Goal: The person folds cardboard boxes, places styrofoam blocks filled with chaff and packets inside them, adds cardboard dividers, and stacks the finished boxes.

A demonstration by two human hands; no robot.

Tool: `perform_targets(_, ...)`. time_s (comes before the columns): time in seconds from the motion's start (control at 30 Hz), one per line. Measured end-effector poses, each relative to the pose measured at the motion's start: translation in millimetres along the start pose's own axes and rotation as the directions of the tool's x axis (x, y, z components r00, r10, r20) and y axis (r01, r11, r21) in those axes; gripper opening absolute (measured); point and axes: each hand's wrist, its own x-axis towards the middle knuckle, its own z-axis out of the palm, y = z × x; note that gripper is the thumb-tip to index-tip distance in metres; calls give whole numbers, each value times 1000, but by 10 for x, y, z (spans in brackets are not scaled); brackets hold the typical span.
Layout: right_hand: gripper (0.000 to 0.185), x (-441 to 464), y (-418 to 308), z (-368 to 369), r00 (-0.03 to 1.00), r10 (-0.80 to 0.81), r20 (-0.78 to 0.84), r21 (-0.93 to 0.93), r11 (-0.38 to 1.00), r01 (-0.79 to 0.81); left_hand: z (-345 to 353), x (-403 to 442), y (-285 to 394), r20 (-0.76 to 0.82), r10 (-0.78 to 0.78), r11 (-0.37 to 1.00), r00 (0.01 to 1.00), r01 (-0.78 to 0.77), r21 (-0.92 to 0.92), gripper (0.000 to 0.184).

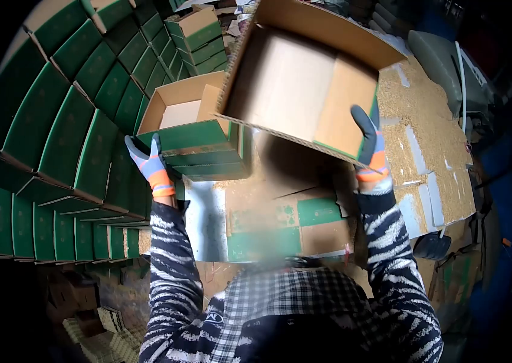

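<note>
My right hand (371, 145), in a grey glove with an orange cuff, grips the right side of an open cardboard box (292, 78), its thumb on the wall. This box is tilted, and no contents show inside it. Its left corner overlaps a smaller-looking green cardboard box (192, 136) in view; whether they touch I cannot tell. My left hand (147, 163), gloved the same way, is at the front left corner of that green box, thumb and fingers apart. Whether it presses on the corner is unclear. More green boxes are stacked underneath.
Stacked green boxes (56, 130) form a wall on the left, with another stack (198, 42) behind. Grain-like loose material (431, 115) covers the surface at right, with pale strips in it. Flattened green and brown cardboard (265, 239) lies before me. A dark scoop-like object (432, 246) is at right.
</note>
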Motion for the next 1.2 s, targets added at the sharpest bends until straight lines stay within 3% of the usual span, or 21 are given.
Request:
perform_targets(0.07, 73, 341, 240, 402, 990, -140, 8, 3, 990, 140, 5, 98, -509, 110, -146, 972, 983, 163, -169, 76)
perform_targets(0.13, 83, 550, 611, 849, 996, -81, 45, 189, 979, 71, -89, 92, -745, 251, -181, 959, 951, 228, -171, 74)
perform_targets(0.17, 83, 558, 781, 1087, 999, -24, 34, 256, 967, 14, -93, 151, -1187, 373, -120, 877, 920, 275, -395, 70)
perform_targets(0.2, 82, 644, 1076, 1271, 997, -4, 83, 304, 953, -21, -133, 232, -1577, 388, -97, 925, 916, 226, -304, 69)
perform_targets(0.23, 79, 694, 1333, 1453, 994, -56, 90, 198, 979, 37, -173, 287, -1923, 409, -78, 961, 909, 178, -211, 68)
perform_targets(0.27, 85, 763, 1602, 1512, 986, 58, 157, 74, 995, -70, -175, 276, -2103, 438, -63, 985, 897, 127, -118, 68)
perform_targets(0.33, 106, 935, 2128, 1445, 929, 311, 203, -502, 847, -174, -247, 253, -1904, 418, -197, 960, 887, 260, -100, 72)
perform_targets(0.37, 100, 910, 2059, 1346, 854, 459, 244, -568, 782, -258, -284, 155, -1572, 371, -228, 969, 900, 248, -5, 77)
perform_targets(0.4, 90, 831, 1828, 1271, 775, 566, 283, -442, 793, -418, -315, 141, -1588, 427, -233, 964, 874, 266, -20, 79)
perform_targets(0.47, 80, 906, 2143, 745, 787, 450, 421, -644, 760, -90, -206, -142, -1222, 230, -158, 987, 960, 156, 27, 78)
perform_targets(0.5, 80, 521, 1778, 598, 882, 299, 363, -765, 637, 98, -199, -419, -922, 140, -113, 988, 984, 96, 117, 74)
perform_targets(0.53, 81, 221, 1682, 362, 928, 54, 368, -879, 346, 328, -190, -759, -555, 54, -54, 977, 997, 42, 208, 70)
perform_targets(0.6, 99, -339, 1185, -185, 946, 89, 311, -939, -128, 320, -211, -1470, 45, 373, 56, 992, 926, -95, 86, 59)
perform_targets(0.67, 107, -845, 835, -781, 980, 176, 91, -886, -435, 160, -257, -2113, 66, 868, 0, 998, 497, -59, 33, 48)
perform_targets(0.73, 107, -1258, 627, -1220, 950, 278, -141, -799, -598, 56, -69, -2436, 367, 985, 172, 958, -18, -227, -172, 47)
perform_targets(0.8, 96, -1452, 556, -1515, 918, 335, -214, -744, -664, 68, 183, -2974, -44, 951, 194, 941, -240, -229, -250, 48)
perform_targets(0.87, 80, -1545, 614, -1855, 920, 353, -173, -692, -708, 141, 523, -3085, -141, 917, 321, 840, -235, -376, -391, 48)
perform_targets(1.0, 59, -1283, 943, -2644, 975, 220, 26, -701, -692, 175, 1160, -2753, 114, 977, 211, 751, -2, -640, -164, 55)
perform_targets(1.07, 56, -950, 981, -2743, 993, 115, 16, -734, -673, 90, 1487, -2728, -221, 918, 301, 825, 257, -554, -115, 61)
perform_targets(1.17, 64, -677, 1047, -2477, 977, 151, -151, -806, -591, -33, 1733, -2500, -212, 922, -118, 993, 370, 41, 111, 51)
perform_targets(1.2, 68, -609, 1018, -2290, 963, 185, -197, -813, -580, -54, 1696, -2497, -234, 897, -115, 991, 428, -6, 130, 43)
